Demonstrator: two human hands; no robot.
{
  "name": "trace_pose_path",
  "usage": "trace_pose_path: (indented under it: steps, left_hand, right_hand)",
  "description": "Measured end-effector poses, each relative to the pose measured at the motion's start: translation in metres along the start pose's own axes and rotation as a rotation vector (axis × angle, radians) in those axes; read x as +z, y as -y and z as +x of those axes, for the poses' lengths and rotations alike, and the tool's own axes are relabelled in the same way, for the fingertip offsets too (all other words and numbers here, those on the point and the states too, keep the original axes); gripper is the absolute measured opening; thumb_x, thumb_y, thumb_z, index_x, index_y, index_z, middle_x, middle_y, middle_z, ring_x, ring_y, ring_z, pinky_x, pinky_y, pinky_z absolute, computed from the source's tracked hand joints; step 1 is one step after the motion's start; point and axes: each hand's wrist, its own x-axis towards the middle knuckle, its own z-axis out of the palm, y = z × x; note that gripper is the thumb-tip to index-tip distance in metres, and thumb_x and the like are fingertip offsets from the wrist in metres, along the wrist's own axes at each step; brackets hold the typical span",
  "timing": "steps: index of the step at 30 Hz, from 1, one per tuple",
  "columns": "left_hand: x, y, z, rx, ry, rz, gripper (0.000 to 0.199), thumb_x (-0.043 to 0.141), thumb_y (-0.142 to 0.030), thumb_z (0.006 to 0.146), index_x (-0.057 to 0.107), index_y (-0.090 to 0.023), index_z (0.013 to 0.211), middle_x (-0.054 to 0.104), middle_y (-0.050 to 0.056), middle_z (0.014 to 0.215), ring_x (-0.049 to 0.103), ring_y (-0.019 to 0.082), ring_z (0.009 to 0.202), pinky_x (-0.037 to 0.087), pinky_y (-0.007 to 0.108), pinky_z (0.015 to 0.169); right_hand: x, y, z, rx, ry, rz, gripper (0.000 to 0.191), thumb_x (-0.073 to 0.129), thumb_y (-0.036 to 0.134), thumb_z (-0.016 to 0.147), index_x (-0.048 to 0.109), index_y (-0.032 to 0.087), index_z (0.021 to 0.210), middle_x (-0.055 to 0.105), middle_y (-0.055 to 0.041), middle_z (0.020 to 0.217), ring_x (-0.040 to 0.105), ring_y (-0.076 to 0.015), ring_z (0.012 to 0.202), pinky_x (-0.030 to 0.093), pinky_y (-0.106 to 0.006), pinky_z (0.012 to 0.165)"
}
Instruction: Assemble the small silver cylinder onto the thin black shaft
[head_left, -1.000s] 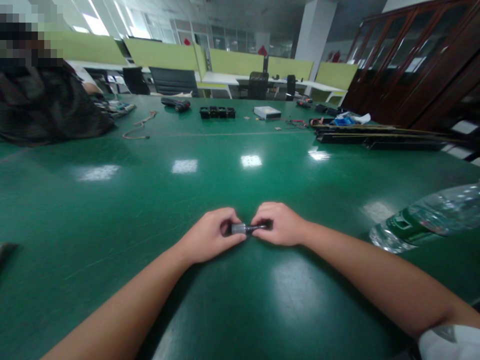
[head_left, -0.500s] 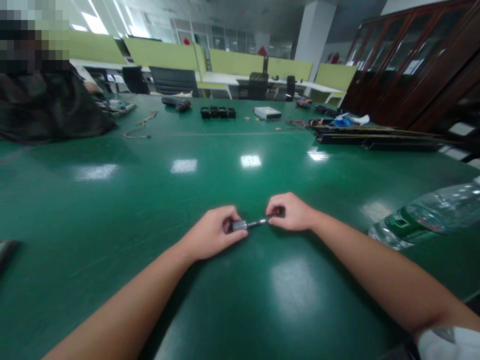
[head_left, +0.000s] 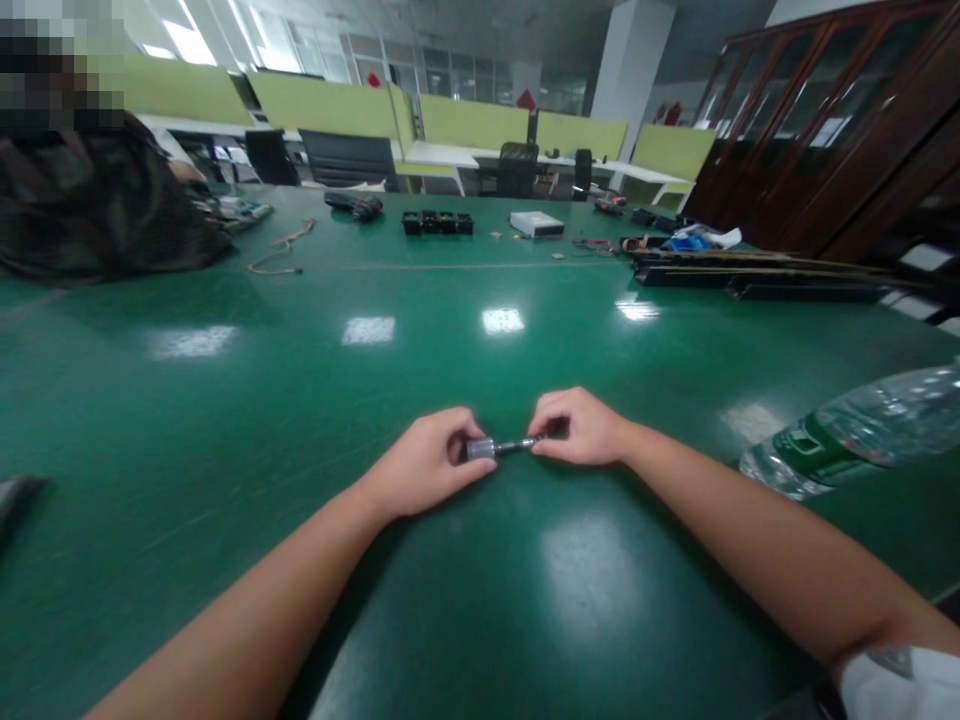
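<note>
A small silver cylinder with a thin metal shaft (head_left: 481, 449) lies level just above or on the green table, between my hands. My left hand (head_left: 427, 462) is closed round the cylinder, thumb on the near side and fingers on the far side. From it the shaft (head_left: 512, 446) points right. My right hand (head_left: 579, 428) pinches the shaft's right end between thumb and fingertips. Something thin and dark shows inside the curl of its fingers, too small to name. Whether the shaft and that dark piece are joined is hidden.
A clear plastic bottle with a green label (head_left: 832, 440) lies right of my right forearm. Far back are a black row of parts (head_left: 437, 223), a silver box (head_left: 536, 224), a cord (head_left: 279, 256) and dark strips (head_left: 757, 275). A person (head_left: 97, 200) is at the far left.
My right hand's fingertips have shifted slightly left along the shaft, covering more of its end. My left hand keeps its grip on the cylinder, almost unmoved.
</note>
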Motion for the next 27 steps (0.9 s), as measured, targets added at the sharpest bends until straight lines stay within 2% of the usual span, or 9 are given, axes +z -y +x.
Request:
trace_pose_path:
  steps: [4, 8, 11, 16, 27]
  left_hand:
    - [0.002, 0.001, -0.001, 0.013, -0.013, 0.013, 0.026, 0.069, -0.041, 0.08, 0.061, -0.018, 0.086, 0.055, -0.002, 0.069, 0.051, 0.015, 0.062, 0.036, 0.024, 0.057]
    - [0.002, 0.002, -0.001, 0.045, -0.009, 0.015, 0.024, 0.069, -0.039, 0.08, 0.062, -0.018, 0.089, 0.055, -0.002, 0.071, 0.051, 0.014, 0.063, 0.037, 0.024, 0.058]
    - [0.001, 0.001, -0.002, 0.049, -0.006, 0.018, 0.028, 0.07, -0.043, 0.08, 0.064, -0.018, 0.09, 0.055, -0.002, 0.071, 0.051, 0.014, 0.064, 0.037, 0.024, 0.058]
    - [0.0, -0.002, -0.002, 0.022, 0.012, -0.01, 0.028, 0.061, -0.045, 0.088, 0.065, -0.018, 0.092, 0.055, -0.002, 0.069, 0.051, 0.013, 0.062, 0.037, 0.024, 0.058]
    - [0.0, -0.004, -0.001, 0.035, 0.022, 0.024, 0.023, 0.069, -0.036, 0.079, 0.064, -0.018, 0.09, 0.059, -0.002, 0.072, 0.053, 0.014, 0.066, 0.037, 0.024, 0.059]
  right_hand:
    - [0.01, 0.006, 0.002, -0.036, -0.03, -0.031, 0.014, 0.074, 0.026, 0.08, 0.075, 0.016, 0.091, 0.072, -0.0061, 0.084, 0.064, -0.016, 0.078, 0.049, -0.027, 0.073]
    - [0.017, 0.013, 0.003, -0.065, -0.021, -0.042, 0.02, 0.074, 0.022, 0.079, 0.075, 0.016, 0.099, 0.073, -0.0068, 0.092, 0.065, -0.0173, 0.085, 0.051, -0.029, 0.078]
    - [0.018, 0.013, 0.003, -0.06, -0.025, -0.047, 0.019, 0.072, 0.02, 0.081, 0.074, 0.016, 0.099, 0.073, -0.007, 0.092, 0.065, -0.0173, 0.085, 0.051, -0.029, 0.078]
    - [0.017, 0.013, 0.004, -0.058, -0.013, -0.064, 0.019, 0.07, 0.021, 0.084, 0.073, 0.016, 0.102, 0.073, -0.0071, 0.092, 0.065, -0.0177, 0.086, 0.05, -0.03, 0.079]
    - [0.023, 0.02, 0.005, -0.114, -0.022, -0.096, 0.017, 0.067, 0.02, 0.085, 0.073, 0.016, 0.1, 0.073, -0.0068, 0.091, 0.063, -0.0175, 0.085, 0.05, -0.03, 0.079]
